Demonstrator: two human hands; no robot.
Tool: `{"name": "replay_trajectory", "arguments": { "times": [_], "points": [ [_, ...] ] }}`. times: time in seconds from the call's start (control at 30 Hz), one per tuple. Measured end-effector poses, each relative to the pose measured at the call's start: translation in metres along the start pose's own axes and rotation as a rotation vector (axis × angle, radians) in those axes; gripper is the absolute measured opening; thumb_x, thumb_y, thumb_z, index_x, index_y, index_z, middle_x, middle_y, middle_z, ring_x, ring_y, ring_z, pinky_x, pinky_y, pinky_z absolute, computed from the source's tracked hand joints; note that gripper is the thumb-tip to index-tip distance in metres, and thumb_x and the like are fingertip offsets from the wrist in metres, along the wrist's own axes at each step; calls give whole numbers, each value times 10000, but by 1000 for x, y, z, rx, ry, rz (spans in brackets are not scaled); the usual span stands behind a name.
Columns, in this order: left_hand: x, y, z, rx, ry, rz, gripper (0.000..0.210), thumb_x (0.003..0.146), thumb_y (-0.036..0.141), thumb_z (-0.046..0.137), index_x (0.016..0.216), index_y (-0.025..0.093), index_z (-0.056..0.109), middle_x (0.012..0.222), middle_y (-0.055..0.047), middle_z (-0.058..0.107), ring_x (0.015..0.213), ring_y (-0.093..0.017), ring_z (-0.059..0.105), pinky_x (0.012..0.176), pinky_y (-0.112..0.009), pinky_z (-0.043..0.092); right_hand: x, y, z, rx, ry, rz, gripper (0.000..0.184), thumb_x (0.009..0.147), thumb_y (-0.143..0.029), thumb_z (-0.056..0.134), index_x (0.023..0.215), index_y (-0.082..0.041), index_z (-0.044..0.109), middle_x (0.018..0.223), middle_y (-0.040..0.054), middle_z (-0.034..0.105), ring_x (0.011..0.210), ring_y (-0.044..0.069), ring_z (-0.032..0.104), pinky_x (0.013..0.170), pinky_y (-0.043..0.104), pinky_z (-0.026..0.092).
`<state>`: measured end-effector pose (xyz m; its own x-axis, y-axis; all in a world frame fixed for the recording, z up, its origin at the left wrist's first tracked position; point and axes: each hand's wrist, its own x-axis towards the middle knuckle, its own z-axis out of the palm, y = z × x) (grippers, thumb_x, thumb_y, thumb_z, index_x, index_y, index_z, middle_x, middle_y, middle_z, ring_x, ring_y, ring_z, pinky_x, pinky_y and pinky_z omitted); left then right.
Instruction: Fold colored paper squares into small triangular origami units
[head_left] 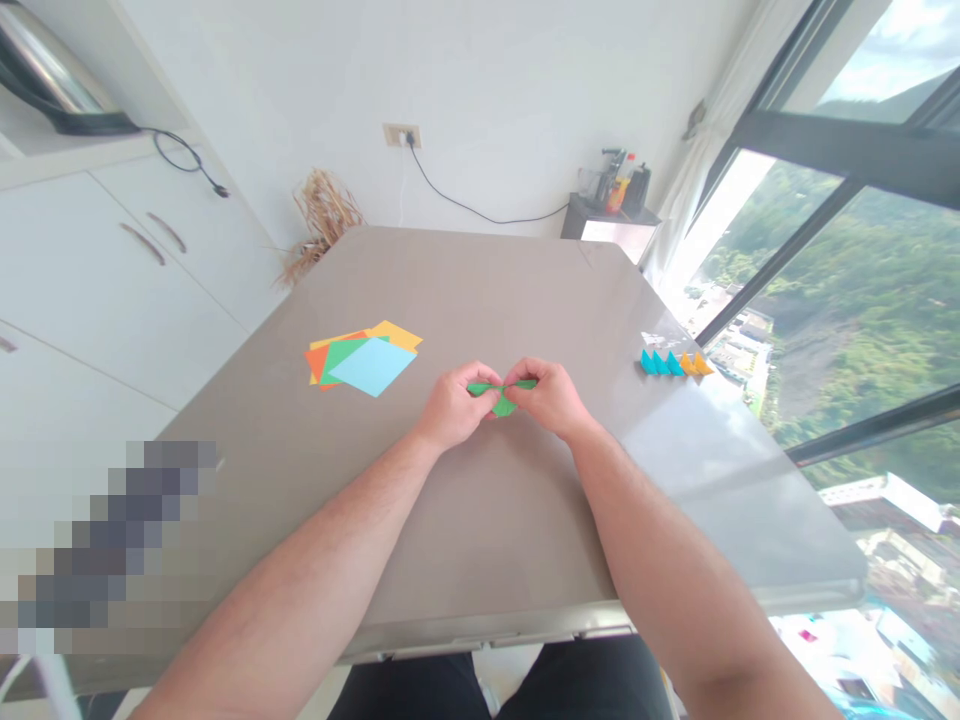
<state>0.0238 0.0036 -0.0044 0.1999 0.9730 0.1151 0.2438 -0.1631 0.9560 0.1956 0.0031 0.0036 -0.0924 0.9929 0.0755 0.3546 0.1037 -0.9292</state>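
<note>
A paper piece (504,406) is held over the tabletop (510,530) between the left hand (456,405) at nine o'clock and the right hand (551,397) at three. From the piece, overlapping paper sheets (373,366) are laid on the tabletop between nine and ten; a row of folded papers (675,365) is set between two and three. Beyond the tabletop, stalks (322,215) are seen between ten and eleven, a cabinet (619,231) bearing a bottle (618,192) at one, a window (814,227) at two and, atop a cupboard (97,260), a kettle (52,70) at ten.

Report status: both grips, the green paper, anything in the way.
Left grip and right grip pinching green paper. It looks folded, partly covered. Loose sheets left, folded pieces right, both out of the way.
</note>
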Motion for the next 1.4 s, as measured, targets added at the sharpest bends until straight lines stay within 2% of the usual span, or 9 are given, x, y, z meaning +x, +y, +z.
{"name": "replay_trajectory", "arguments": {
  "times": [0.1,0.2,0.37,0.53,0.67,0.87,1.03,1.17,1.4],
  "points": [
    [1,-1,0,87,72,21,77,765,225,667,833,200,693,758,13,710,588,-130,665,575,-240,533,0,-1,0,26,-5,18,101,689,-262,651,766,-197,660,712,-21,657,660,135,585,610,261,450],
    [2,-3,-2,40,97,26,74,762,241,688,823,202,702,746,10,711,593,-132,660,578,-243,531,-1,-3,-6,81,-40,46,142,690,-278,683,806,-201,656,708,-20,663,623,134,602,590,265,483],
    [6,-8,-5,-158,74,7,148,723,290,762,815,188,707,761,-4,700,646,-150,673,632,-297,604,-1,-5,-14,136,-120,68,178,716,-248,677,880,-210,620,660,-16,675,628,156,660,564,258,511],
    [6,-3,-8,-267,27,-81,193,715,247,735,895,181,709,781,-14,703,696,-171,695,628,-327,630,-2,-5,-13,44,-57,32,126,753,-235,631,877,-225,609,573,-30,658,545,148,629,550,263,492],
    [5,3,-10,-329,22,-126,222,697,208,719,914,169,695,742,-11,693,661,-172,698,604,-332,629,-2,-5,-13,156,-41,-20,131,757,-247,642,883,-212,649,568,-36,646,553,141,636,585,268,506],
    [3,6,-12,-372,2,-102,188,704,225,745,875,159,702,761,-17,703,715,-170,709,646,-324,635,-1,-3,-15,271,-132,-21,233,759,-273,649,956,-200,749,695,-9,703,633,147,679,627,285,554],
    [2,7,-14,-443,-32,-122,238,708,234,754,931,163,716,855,-40,741,806,-193,731,689,-328,635,-1,-2,-12,349,-77,8,242,733,-291,692,927,-200,803,734,9,727,655,154,679,624,293,564],
    [3,5,-12,-416,-7,-119,251,711,208,726,960,176,715,823,-26,731,757,-179,716,669,-329,633,-2,-2,-7,359,-37,37,235,718,-270,690,907,-206,815,737,8,732,640,148,664,624,296,561],
    [4,1,-9,-431,16,-104,167,689,202,742,848,157,713,776,-19,696,734,-165,705,678,-345,636,-4,2,-5,418,-16,33,188,713,-278,730,873,-221,811,800,15,749,638,145,658,623,307,566]
  ]
}}
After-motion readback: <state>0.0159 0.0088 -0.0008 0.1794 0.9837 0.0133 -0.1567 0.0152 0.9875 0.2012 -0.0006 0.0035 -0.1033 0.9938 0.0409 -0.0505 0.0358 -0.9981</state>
